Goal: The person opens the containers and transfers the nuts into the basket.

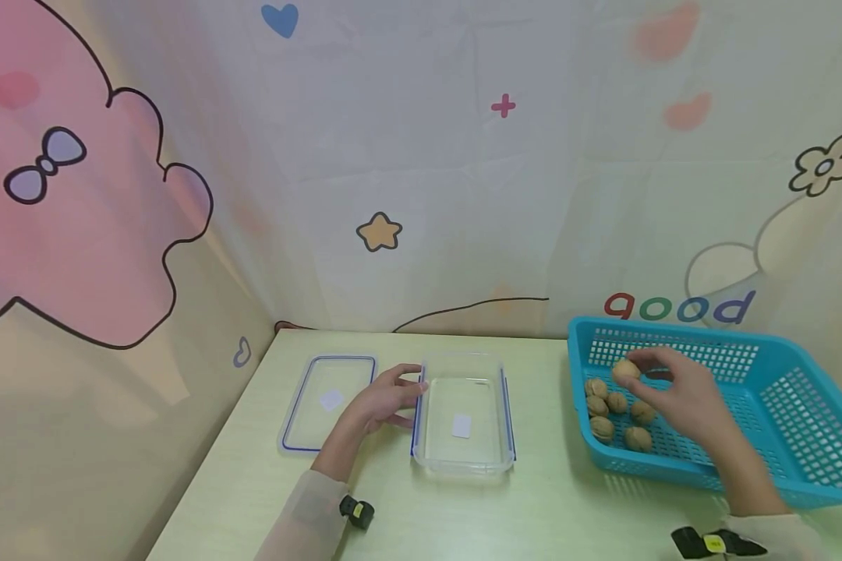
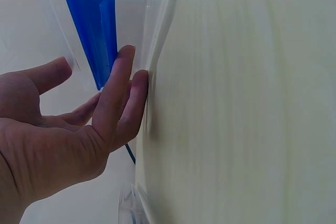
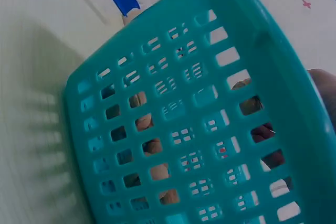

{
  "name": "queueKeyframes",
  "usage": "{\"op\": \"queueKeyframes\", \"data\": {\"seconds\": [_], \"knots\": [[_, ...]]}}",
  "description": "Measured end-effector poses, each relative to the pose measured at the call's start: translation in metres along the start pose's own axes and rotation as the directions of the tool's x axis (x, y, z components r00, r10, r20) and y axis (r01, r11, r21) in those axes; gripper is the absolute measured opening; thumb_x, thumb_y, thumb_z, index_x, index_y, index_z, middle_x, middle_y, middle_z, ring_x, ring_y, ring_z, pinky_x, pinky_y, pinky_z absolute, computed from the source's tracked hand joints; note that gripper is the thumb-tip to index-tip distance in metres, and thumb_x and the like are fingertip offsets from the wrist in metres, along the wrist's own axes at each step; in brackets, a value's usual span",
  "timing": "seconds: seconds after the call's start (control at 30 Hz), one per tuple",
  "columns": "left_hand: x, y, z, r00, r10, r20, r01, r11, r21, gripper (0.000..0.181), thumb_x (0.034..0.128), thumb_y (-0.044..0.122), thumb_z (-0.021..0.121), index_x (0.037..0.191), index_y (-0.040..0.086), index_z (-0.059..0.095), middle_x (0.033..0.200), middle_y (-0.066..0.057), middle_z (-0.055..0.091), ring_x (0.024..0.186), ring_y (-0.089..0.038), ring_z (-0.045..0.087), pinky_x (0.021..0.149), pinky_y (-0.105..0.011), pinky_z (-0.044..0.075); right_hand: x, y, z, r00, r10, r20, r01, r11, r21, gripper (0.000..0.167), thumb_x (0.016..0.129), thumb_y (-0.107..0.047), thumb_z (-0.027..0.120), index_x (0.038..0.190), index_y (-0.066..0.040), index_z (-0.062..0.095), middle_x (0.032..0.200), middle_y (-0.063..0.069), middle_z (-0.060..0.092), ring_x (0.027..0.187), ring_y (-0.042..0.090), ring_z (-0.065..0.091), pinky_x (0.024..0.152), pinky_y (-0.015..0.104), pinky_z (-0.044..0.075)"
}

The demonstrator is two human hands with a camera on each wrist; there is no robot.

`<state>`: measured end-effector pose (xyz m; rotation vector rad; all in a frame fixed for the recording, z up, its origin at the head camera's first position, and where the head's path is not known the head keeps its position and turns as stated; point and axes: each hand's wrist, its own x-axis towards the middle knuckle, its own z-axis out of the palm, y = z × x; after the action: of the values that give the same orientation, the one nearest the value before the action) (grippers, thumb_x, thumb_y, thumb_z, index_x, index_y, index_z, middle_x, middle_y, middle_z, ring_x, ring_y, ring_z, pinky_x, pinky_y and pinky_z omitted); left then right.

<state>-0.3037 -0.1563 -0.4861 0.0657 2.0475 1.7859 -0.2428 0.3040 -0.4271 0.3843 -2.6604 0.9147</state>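
Over the blue basket, my right hand pinches a walnut between thumb and fingers. Several other walnuts lie below it on the basket's left side. In the right wrist view the basket wall hides most of that hand. My left hand rests with loosely extended fingers against the left side of a clear lidded-type plastic box. In the left wrist view, its fingertips touch the box near a blue clip. Inside the box only a white label shows.
A clear lid with a blue seal lies flat left of the box, partly behind my left forearm. The pale table meets a printed cloth backdrop at its back edge. The basket stands at the table's right.
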Motion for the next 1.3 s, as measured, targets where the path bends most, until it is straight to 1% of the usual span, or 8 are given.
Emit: {"op": "queueKeyframes", "data": {"seconds": [0.17, 0.23, 0.37, 0.5, 0.63, 0.97, 1.07, 1.3], "knots": [[-0.001, 0.0, 0.0, 1.0, -0.002, -0.002, 0.002, 1.0, -0.003, 0.061, 0.1059, 0.023, 0.068, 0.16, 0.009, 0.042, 0.14, -0.022, 0.054, 0.123, -0.038, 0.065, 0.084, -0.048, 0.066, 0.0, 0.003, 0.001, 0.999, 0.028, 0.046, -0.029, 1.0, 0.008, 0.044, 0.104, -0.024, 0.073, 0.137, 0.003, 0.062, 0.128, 0.028, 0.068, 0.113, 0.051, 0.067, 0.091, 0.068, 0.056], [-0.001, 0.0, 0.0, 1.0, -0.002, -0.001, 0.002, 1.0, -0.001, 0.062, 0.1059, 0.023, 0.068, 0.16, 0.009, 0.042, 0.14, -0.021, 0.055, 0.123, -0.038, 0.065, 0.084, -0.048, 0.066, -0.001, 0.005, 0.002, 0.997, 0.037, 0.061, -0.037, 0.999, 0.006, 0.043, 0.104, -0.023, 0.072, 0.136, 0.003, 0.062, 0.128, 0.028, 0.067, 0.114, 0.052, 0.066, 0.092, 0.069, 0.055], [-0.001, 0.0, 0.0, 1.0, -0.005, 0.008, 0.005, 1.0, -0.008, 0.062, 0.106, 0.023, 0.068, 0.16, 0.008, 0.041, 0.14, -0.022, 0.054, 0.124, -0.039, 0.065, 0.084, -0.049, 0.065, -0.003, 0.009, 0.006, 0.996, 0.037, 0.077, -0.034, 0.999, -0.028, 0.038, 0.103, -0.022, 0.074, 0.13, 0.003, 0.065, 0.123, 0.026, 0.069, 0.112, 0.05, 0.066, 0.091, 0.068, 0.056], [0.0, -0.001, 0.0, 1.0, -0.009, 0.006, 0.009, 1.0, -0.006, 0.061, 0.1059, 0.024, 0.068, 0.159, 0.009, 0.042, 0.142, -0.022, 0.054, 0.126, -0.04, 0.063, 0.085, -0.049, 0.065, -0.004, 0.011, 0.008, 0.997, 0.012, 0.073, -0.008, 0.999, -0.054, 0.036, 0.101, -0.02, 0.076, 0.126, 0.004, 0.066, 0.119, 0.024, 0.07, 0.109, 0.047, 0.067, 0.091, 0.065, 0.057], [0.001, -0.001, 0.0, 1.0, -0.007, 0.006, 0.007, 1.0, 0.003, 0.062, 0.106, 0.025, 0.068, 0.159, 0.009, 0.042, 0.143, -0.022, 0.053, 0.129, -0.042, 0.061, 0.087, -0.05, 0.065, -0.004, 0.01, 0.008, 0.997, 0.008, 0.072, -0.004, 0.998, -0.062, 0.035, 0.1, -0.019, 0.077, 0.126, 0.004, 0.067, 0.119, 0.024, 0.071, 0.108, 0.045, 0.067, 0.091, 0.064, 0.058], [0.003, -0.004, 0.0, 1.0, -0.011, 0.019, 0.011, 1.0, 0.01, 0.061, 0.1062, 0.027, 0.068, 0.159, 0.009, 0.043, 0.142, -0.022, 0.054, 0.128, -0.04, 0.062, 0.088, -0.05, 0.064, -0.006, 0.013, 0.008, 0.988, 0.074, 0.138, -0.065, 0.996, -0.064, 0.041, 0.103, -0.023, 0.074, 0.128, 0.007, 0.065, 0.119, 0.027, 0.069, 0.107, 0.047, 0.068, 0.089, 0.064, 0.058], [0.002, -0.004, 0.0, 1.0, -0.016, 0.024, 0.015, 1.0, 0.012, 0.061, 0.1062, 0.027, 0.068, 0.159, 0.009, 0.043, 0.141, -0.022, 0.055, 0.127, -0.039, 0.063, 0.089, -0.051, 0.064, -0.006, 0.014, 0.009, 0.987, 0.073, 0.142, -0.064, 0.996, -0.065, 0.041, 0.103, -0.022, 0.074, 0.129, 0.008, 0.064, 0.118, 0.026, 0.07, 0.107, 0.047, 0.067, 0.089, 0.064, 0.058], [0.001, -0.002, 0.0, 1.0, -0.02, 0.011, 0.02, 1.0, 0.014, 0.062, 0.1057, 0.028, 0.068, 0.159, 0.01, 0.043, 0.14, -0.021, 0.055, 0.127, -0.039, 0.062, 0.089, -0.05, 0.064, -0.002, 0.013, 0.01, 0.992, 0.038, 0.12, -0.031, 0.997, -0.066, 0.038, 0.102, -0.02, 0.075, 0.128, 0.007, 0.066, 0.116, 0.024, 0.071, 0.106, 0.044, 0.068, 0.091, 0.063, 0.058]]}}
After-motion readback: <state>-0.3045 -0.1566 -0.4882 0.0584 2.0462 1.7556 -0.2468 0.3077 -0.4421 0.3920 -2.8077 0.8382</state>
